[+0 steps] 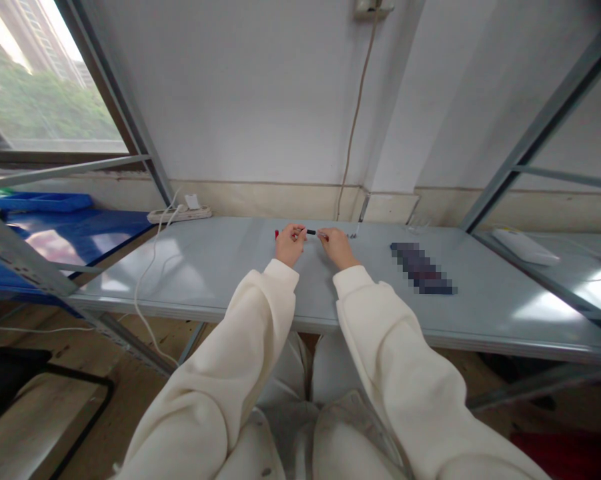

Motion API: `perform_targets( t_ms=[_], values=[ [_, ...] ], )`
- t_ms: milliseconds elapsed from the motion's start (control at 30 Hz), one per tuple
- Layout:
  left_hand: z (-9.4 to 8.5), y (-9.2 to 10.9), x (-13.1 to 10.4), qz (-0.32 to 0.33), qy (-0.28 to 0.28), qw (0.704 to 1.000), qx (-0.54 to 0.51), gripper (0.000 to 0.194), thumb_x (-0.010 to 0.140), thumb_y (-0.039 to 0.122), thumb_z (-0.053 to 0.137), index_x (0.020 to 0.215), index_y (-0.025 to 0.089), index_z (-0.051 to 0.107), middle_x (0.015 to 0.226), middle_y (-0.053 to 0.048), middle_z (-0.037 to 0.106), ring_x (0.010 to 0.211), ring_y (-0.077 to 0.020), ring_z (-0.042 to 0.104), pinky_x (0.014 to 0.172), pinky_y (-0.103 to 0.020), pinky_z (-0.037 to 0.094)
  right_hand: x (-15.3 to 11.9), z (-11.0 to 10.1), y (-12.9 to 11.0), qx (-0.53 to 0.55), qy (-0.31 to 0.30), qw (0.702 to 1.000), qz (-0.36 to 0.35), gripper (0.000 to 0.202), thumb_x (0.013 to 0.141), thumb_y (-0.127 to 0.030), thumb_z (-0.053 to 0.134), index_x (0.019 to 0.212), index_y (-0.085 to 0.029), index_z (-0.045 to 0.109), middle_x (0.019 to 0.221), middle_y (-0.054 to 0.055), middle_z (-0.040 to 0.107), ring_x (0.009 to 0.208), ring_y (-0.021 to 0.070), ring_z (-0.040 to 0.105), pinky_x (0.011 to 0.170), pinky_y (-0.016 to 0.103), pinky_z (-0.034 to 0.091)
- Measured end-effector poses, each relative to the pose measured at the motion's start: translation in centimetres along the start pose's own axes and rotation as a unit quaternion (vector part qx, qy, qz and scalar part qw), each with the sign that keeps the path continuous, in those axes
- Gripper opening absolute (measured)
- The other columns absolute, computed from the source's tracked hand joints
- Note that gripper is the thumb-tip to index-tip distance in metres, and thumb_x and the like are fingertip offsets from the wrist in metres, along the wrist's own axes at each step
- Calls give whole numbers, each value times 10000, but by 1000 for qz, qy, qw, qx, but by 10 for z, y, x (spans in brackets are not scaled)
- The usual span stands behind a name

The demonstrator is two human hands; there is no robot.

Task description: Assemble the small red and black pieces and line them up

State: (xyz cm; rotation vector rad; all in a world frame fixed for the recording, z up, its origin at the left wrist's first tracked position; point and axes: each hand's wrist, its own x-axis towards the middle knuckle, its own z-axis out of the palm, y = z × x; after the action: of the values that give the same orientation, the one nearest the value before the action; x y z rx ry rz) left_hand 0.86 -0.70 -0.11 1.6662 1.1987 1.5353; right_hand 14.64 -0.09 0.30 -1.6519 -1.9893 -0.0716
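Pale wall (250,93) behind. In front of it, a long grey desk (220,273) ran across the view, glossy, with patches of window light. Cream sleeves (253,320) reached in from below, forearms over the near edge. On the desk to the right lay a dark item (424,268), pixelated; identity not readable. At the far left corner, a white power strip (180,214) with a cable trailing over the edge.

Hands near the far side of the desk, just apart, facing each other across one small piece. Left hand (290,245): fingers curled, thumb and fingertips pinched on the left end. Right hand (339,247): fingertips drawn together at the opposite end, back of the hand uppermost. Neither stood open; both appeared clamped on the piece.

The piece itself: a short black rod (311,232), lying crosswise between the two sets of fingertips, its middle bare. Could not tell whether it was one part or two. Judged light and stiff, probably smooth plastic, apt to roll or slip if pinched loosely; best held near each end, in line.

Smallest: a red bit (277,234) just beyond the left hand, and tiny metallic bits (353,235) beside the right, too small to identify.
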Motion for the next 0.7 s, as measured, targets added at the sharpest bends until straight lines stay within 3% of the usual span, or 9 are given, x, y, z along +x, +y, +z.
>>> perform_targets(
  t_ms=[233,433,700],
  values=[
    [5,-10,-2,30,-66,989,127,157,748,253,509,868,159,545,658,2,624,507,-66,535,536,-187,419,1,4,0,25,29,998,-50,377,774,-163,455,1144,-119,516,914,110,602,839,173,549,780,282,397],
    [4,-11,-1,50,-53,987,141,171,754,261,500,879,153,542,695,-11,637,576,-88,566,602,-214,434,-2,5,-3,43,30,997,-64,371,767,-207,481,1125,-112,459,842,91,615,771,169,563,712,279,409],
    [5,-9,-1,55,-18,986,159,253,750,309,507,954,163,539,790,-16,640,585,-84,552,628,-234,431,-3,7,-6,40,27,999,-8,219,813,-229,420,998,-137,491,808,89,618,729,163,565,641,249,388]
  ],
)
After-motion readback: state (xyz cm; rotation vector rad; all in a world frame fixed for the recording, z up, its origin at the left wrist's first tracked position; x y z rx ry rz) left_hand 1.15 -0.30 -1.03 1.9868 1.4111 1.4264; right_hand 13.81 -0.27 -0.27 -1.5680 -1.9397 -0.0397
